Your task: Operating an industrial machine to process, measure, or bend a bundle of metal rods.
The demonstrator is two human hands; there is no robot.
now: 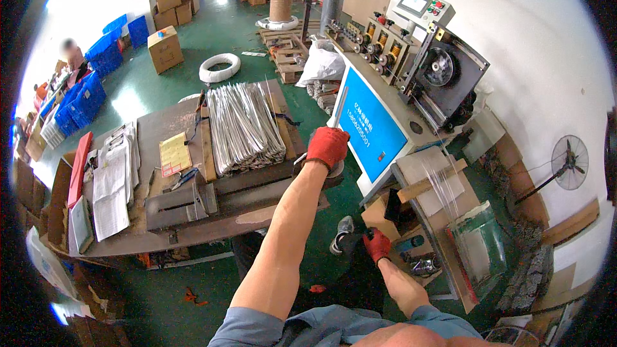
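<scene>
My left hand (326,146), in a red glove, is raised between the workbench and the blue-fronted machine (369,122). Its fingers are closed around a thin grey metal rod (342,101), which rises past the machine's front panel. Lower down, my right hand (376,244), also red-gloved, is beside the side table's open shelf. Its fingers are curled, and what they may hold is hidden. On the workbench (135,228), left of my left hand, lies a thick bundle of silvery metal strips (244,128).
Papers (116,180), a yellow sheet (175,155), pliers (183,178) and a red long box (79,168) lie on the bench. Clear strips (440,186) cross the side table. A fan (569,164) stands far right. Beyond are a wire coil (220,68), cartons and a seated person (74,58).
</scene>
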